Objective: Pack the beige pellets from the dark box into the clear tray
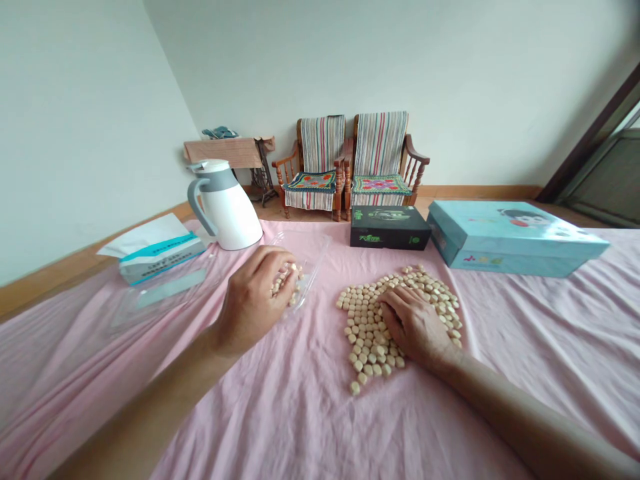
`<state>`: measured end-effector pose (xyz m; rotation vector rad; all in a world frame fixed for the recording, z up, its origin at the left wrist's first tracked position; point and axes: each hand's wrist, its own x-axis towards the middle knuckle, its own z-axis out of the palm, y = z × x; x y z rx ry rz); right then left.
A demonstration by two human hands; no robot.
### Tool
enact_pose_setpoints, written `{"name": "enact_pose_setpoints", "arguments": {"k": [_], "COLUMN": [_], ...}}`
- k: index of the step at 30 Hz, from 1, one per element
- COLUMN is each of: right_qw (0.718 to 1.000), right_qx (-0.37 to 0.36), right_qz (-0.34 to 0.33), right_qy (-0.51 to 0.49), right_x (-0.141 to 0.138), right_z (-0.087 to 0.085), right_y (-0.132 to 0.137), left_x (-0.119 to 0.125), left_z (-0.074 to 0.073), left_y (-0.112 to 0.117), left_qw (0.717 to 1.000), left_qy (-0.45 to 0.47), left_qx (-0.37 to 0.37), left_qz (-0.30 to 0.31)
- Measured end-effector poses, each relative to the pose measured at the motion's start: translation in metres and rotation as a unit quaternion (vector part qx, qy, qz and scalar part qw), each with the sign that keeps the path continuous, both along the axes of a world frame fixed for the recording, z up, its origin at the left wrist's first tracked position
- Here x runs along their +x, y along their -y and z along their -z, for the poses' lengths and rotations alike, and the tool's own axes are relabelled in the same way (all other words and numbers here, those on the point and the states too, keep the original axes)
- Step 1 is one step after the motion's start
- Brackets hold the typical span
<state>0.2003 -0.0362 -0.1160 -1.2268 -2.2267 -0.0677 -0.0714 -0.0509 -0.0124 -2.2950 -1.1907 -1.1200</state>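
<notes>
Curls left hand (257, 287) at clear tray (311, 261), lays right hand (414, 323) on spread beige pieces (367, 317); cannot tell if gripping any. Has black box (390, 230) and blue box (505, 250) beyond right hand, jug (233, 213) beyond left.

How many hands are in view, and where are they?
2: the left hand at the clear plastic tray, the right hand on the spread of small beige pieces.

Loose small cubes (367, 313): matt, wood-looking. Tray (314, 272): thin clear plastic, glossy. Pink cover (300, 400): matt cloth, wrinkled. Along its far edge: jug (231, 215), smooth, plastic-looking, slight sheen; black box (390, 233), smooth card; pale-blue box (520, 243), glossy card. Toward left edge: tissue pack (163, 259), shiny film, soft paper sheet (145, 235) on top.
</notes>
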Motion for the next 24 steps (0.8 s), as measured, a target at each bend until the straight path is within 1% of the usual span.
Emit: {"name": "enact_pose_setpoints", "arguments": {"k": [2, 3, 4, 5, 6, 8, 10, 12, 16, 19, 22, 24], "right_qw": [1.0, 1.0, 1.0, 1.0, 1.0, 1.0, 1.0, 1.0, 1.0, 1.0, 1.0, 1.0], "right_qx": [-0.003, -0.003, -0.002, 0.0, 0.001, 0.004, 0.003, 0.0, -0.004, -0.004, -0.004, -0.003], "right_qz": [-0.002, -0.002, -0.002, -0.002, -0.001, 0.0, -0.002, -0.002, -0.001, -0.001, 0.0, 0.0], "right_qy": [0.001, 0.001, 0.001, 0.001, 0.001, 0.001, 0.001, -0.002, -0.005, -0.004, -0.003, -0.003], "right_x": [0.0, 0.0, 0.0, 0.0, 0.0, 0.0, 0.0, 0.0, 0.0, 0.0, 0.001, 0.0], "right_z": [0.0, 0.0, 0.001, 0.001, 0.001, 0.0, 0.0, 0.0, 0.0, 0.002, 0.002, 0.002], "right_y": [0.0, 0.0, 0.0, 0.0, 0.0, 0.0, 0.0, 0.0, 0.0, -0.001, 0.0, 0.0], "left_x": [0.008, 0.014, 0.02, 0.026, 0.032, 0.042, 0.048, 0.051, 0.052, 0.053, 0.052, 0.05], "left_z": [0.011, 0.019, 0.027, 0.035, 0.043, 0.058, 0.069, 0.076, 0.087, 0.091, 0.086, 0.075], "left_y": [0.007, 0.013, 0.018, 0.022, 0.025, 0.027, 0.026, 0.022, 0.016, 0.015, 0.019, 0.023], "left_qw": [0.999, 0.995, 0.989, 0.98, 0.97, 0.95, 0.938, 0.934, 0.94, 0.947, 0.953, 0.964], "left_qy": [-0.008, -0.026, -0.049, -0.073, -0.103, -0.145, -0.165, -0.17, -0.149, -0.117, -0.11, -0.104], "left_qx": [-0.01, -0.034, -0.074, -0.118, -0.163, -0.235, -0.275, -0.289, -0.283, -0.272, -0.251, -0.202], "left_qz": [0.051, 0.088, 0.121, 0.142, 0.149, 0.144, 0.13, 0.121, 0.122, 0.125, 0.132, 0.139]}}
